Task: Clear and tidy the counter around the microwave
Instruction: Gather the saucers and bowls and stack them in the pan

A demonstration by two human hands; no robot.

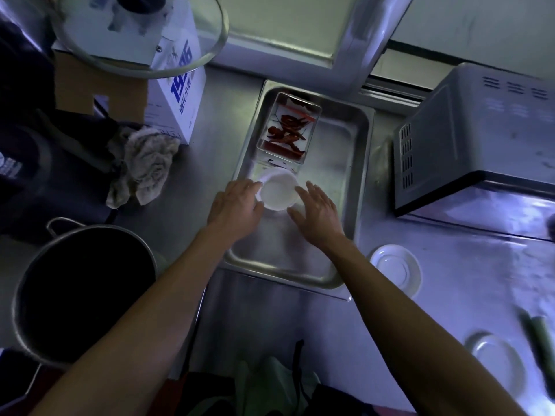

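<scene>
A small white bowl (278, 190) sits in a steel tray (357, 187) on the counter left of the microwave (468, 145). My left hand (235, 204) touches the bowl's left rim, fingers and thumb curved along its side. My right hand (318, 213) lies just right of the bowl with fingers spread and straight, close to its rim. Behind the bowl in the same tray stands a clear box of red chillies (288, 129).
Two white saucers (396, 270) (498, 363) lie on the counter right of the tray. A crumpled cloth (147, 166), a white carton (177, 94) and a glass lid (138, 34) are at the left. A large steel pot (84, 292) stands at the near left.
</scene>
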